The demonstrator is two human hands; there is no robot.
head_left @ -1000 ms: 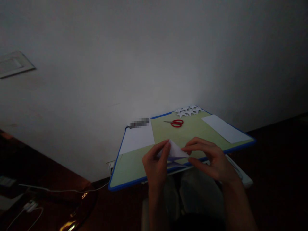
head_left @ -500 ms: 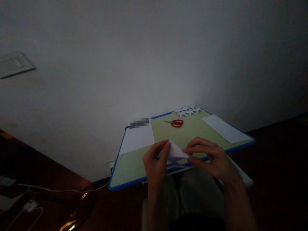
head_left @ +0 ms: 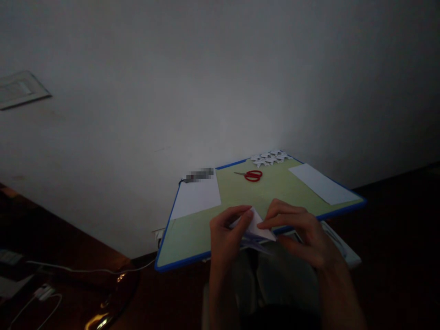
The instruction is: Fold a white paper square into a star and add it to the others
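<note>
A piece of folded white paper (head_left: 260, 226) is held up over the table's front edge, its layers spread into pointed flaps. My left hand (head_left: 227, 231) pinches its upper left corner between thumb and fingers. On the other side my right hand (head_left: 304, 231) has its fingertips on the right part of the paper, thumb below and fingers above. Part of the paper is hidden behind the left fingers. Beyond the hands, red-handled scissors (head_left: 252, 176) lie on the table with the blades pointing left.
The green tabletop (head_left: 192, 240) has a blue rim and meets a wall. Several small folded white paper pieces (head_left: 270, 158) sit at its back. White sheets lie at the left (head_left: 199, 197) and right (head_left: 321, 183). A white cable (head_left: 85, 271) runs at lower left.
Both hands have lowered slightly with the folded paper, the left also shifting right. The paper is more tilted, its right point lower. The scissors and sheets stay put.
</note>
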